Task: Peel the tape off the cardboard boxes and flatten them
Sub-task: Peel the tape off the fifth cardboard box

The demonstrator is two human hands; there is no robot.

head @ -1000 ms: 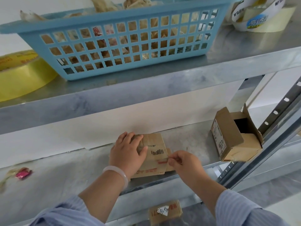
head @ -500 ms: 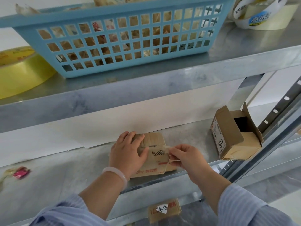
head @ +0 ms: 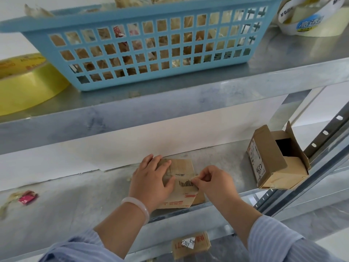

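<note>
Cardboard, flattened: one small box (head: 184, 197) lies flat on the middle shelf (head: 75, 203), at its near edge, roughly centre. Red print shows along the box's near side and a barcode on its top face.

Left hand (head: 151, 183) lies palm-down on the left half of the box, fingers fairly straight and spread, thumb reaching toward the barcode; it presses the cardboard to the shelf. A pale bracelet (head: 137, 205) sits on that wrist.

Right hand (head: 215, 183) is at the box's right edge, fingers curled, thumb and forefinger pinched together on the end of a thin tape strip (head: 193, 180) right by the barcode. How much of the strip is lifted off the cardboard is not clear.

Second box (head: 270, 161) stands well to the right on the same shelf, one end open with flaps out, a label with handwritten digits on its left face.

Far left on this shelf: a red wrapper (head: 28, 197) among pale scraps.

Upper shelf (head: 170, 104) carries a blue lattice basket (head: 151, 46) filled with crumpled brown and clear scraps, a yellow tape roll (head: 24, 84) to its left, and a white tape roll (head: 309, 21) to its right.

Below, on a lower level, another flat piece of cardboard (head: 190, 244) with a white label.
</note>
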